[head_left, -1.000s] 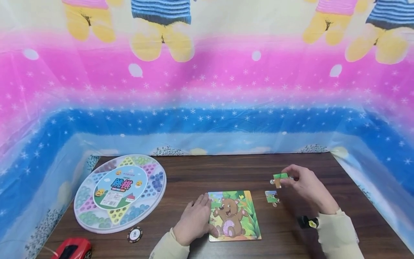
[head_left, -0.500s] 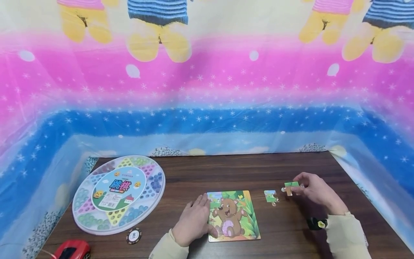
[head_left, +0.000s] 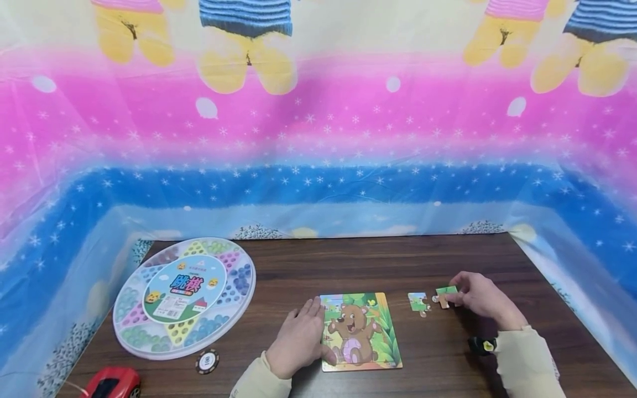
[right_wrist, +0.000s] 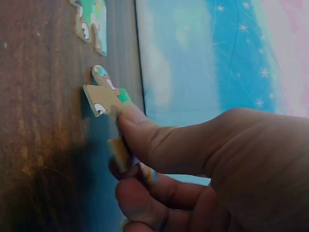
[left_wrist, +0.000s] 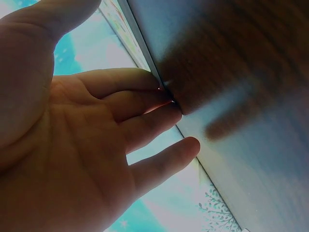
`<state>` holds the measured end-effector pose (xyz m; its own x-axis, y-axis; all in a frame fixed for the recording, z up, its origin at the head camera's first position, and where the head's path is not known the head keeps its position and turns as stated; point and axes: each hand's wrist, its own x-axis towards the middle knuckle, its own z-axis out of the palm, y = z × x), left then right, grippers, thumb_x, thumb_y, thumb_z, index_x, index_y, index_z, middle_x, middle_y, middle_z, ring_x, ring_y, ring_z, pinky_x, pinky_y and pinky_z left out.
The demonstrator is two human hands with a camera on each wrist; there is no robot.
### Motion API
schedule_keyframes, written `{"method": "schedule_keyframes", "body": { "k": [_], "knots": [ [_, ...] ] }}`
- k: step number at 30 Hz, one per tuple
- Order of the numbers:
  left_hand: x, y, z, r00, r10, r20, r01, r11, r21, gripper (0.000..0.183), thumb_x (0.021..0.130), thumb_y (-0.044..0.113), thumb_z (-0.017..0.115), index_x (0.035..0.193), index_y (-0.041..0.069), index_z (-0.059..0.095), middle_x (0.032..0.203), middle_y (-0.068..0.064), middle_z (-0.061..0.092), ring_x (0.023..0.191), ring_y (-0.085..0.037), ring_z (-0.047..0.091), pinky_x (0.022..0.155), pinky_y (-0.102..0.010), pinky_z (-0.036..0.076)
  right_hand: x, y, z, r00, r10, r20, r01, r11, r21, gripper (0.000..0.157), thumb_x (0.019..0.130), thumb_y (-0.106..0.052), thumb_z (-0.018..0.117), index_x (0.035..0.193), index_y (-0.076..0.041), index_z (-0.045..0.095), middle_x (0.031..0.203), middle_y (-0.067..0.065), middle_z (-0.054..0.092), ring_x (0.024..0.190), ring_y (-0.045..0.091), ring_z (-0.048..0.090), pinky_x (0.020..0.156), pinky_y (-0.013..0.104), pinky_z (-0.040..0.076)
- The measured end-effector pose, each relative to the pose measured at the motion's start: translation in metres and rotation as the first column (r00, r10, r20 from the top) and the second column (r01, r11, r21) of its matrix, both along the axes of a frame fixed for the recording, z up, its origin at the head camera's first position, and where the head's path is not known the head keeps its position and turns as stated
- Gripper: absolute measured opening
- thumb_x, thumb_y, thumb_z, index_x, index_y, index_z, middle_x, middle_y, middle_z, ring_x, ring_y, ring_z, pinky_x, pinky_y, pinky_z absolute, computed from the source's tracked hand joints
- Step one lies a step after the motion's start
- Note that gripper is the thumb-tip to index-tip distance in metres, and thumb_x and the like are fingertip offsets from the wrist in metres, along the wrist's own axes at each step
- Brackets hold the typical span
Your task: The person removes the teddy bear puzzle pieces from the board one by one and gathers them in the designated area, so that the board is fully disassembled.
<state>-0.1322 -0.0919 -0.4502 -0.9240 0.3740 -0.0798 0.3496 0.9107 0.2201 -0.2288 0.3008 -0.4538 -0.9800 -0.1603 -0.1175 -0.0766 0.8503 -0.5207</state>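
In the head view my left hand (head_left: 298,338) rests at the left edge of a square bear puzzle (head_left: 360,331), its thumb over the near left corner. The left wrist view shows its fingers (left_wrist: 149,126) extended, tips at the board's edge and table. To the right, my right hand (head_left: 485,301) pinches a brown and green puzzle piece (head_left: 444,297), low over the table. A loose puzzle piece (head_left: 418,302) lies just left of it. In the right wrist view the thumb covers part of the pinched piece (right_wrist: 103,99), and another piece's edge (right_wrist: 120,152) shows below the thumb.
A round marble board game (head_left: 186,298) lies at the left, with a poker chip (head_left: 207,361) and a red toy car (head_left: 113,382) nearer. A small black object with a yellow mark (head_left: 483,346) lies by the right sleeve. Patterned cloth (head_left: 318,188) hangs behind the table.
My right hand has moved right and lower with the puzzle piece, which passed from above the loose piece to its right side. The left hand stays on the puzzle.
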Motion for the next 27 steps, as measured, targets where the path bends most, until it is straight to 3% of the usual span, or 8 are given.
{"method": "schedule_keyframes", "body": {
  "k": [16,27],
  "knots": [
    [-0.0003,0.0004,0.0005,1.0,0.006,-0.002,-0.006,1.0,-0.007,0.103,0.062,0.058,0.08,0.138,-0.005,0.05,0.147,-0.021,0.043,0.135,-0.034,0.042,0.1,-0.051,0.041,-0.0002,-0.0045,-0.0008,1.0,-0.024,-0.004,0.024,0.998,0.059,0.036,0.087,-0.017,0.072,0.108,0.01,0.059,0.086,0.01,0.061,0.072,0.02,0.056,0.067,0.04,0.049],
    [0.0008,0.0005,0.0027,1.0,0.011,0.009,-0.011,1.0,-0.001,0.102,0.063,0.057,0.079,0.138,-0.005,0.05,0.147,-0.021,0.042,0.135,-0.034,0.041,0.101,-0.051,0.041,0.0007,-0.0068,-0.0001,1.0,-0.03,-0.01,0.03,0.997,0.067,0.032,0.088,-0.02,0.072,0.103,0.006,0.061,0.081,0.007,0.059,0.069,0.019,0.053,0.064,0.039,0.047]
  ]
}}
